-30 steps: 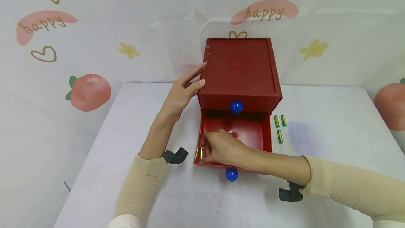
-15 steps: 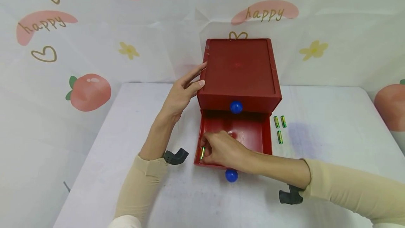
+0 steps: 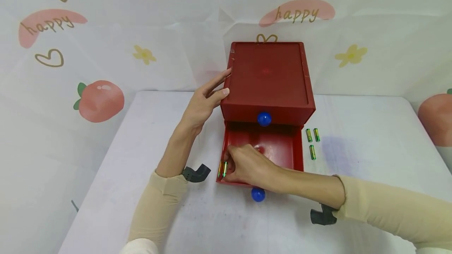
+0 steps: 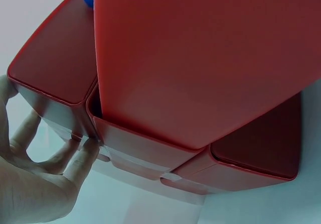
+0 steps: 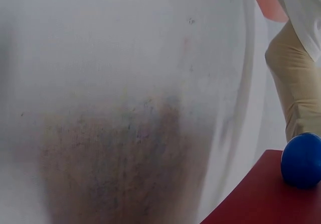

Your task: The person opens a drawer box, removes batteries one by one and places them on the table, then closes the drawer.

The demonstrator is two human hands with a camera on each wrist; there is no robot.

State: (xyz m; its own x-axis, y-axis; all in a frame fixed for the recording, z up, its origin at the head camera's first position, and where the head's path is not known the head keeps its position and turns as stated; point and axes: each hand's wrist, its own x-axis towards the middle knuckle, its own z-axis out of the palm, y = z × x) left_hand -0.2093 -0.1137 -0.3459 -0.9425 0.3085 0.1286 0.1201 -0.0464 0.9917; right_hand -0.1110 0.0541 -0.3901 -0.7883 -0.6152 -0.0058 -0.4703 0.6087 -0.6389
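A red two-tier drawer box [image 3: 266, 73] stands on the table, its lower drawer [image 3: 277, 150] pulled out. My left hand [image 3: 199, 107] rests on the box's left side with its fingers extended; the left wrist view shows the fingers [image 4: 83, 163] against the side wall. Inside the drawer's front left corner, my right hand [image 3: 250, 167] has curled fingers and pinches a small green battery [image 3: 225, 169] at its ends. An orange-tinted streak lies beside it along the drawer wall; whether this is a reflection or another battery I cannot tell. The right wrist view does not show the right hand's fingers.
Three green batteries [image 3: 312, 152] lie on the white table [image 3: 356, 140] right of the box. One blue knob [image 3: 264, 119] sits on the upper drawer, another blue knob [image 3: 258, 194] on the lower. A patterned cloth [image 3: 176, 30] hangs behind.
The battery at the right fingers tilted half a second ago and now stands nearly parallel to the drawer's left wall. The left hand, the box and the three loose batteries keep their places.
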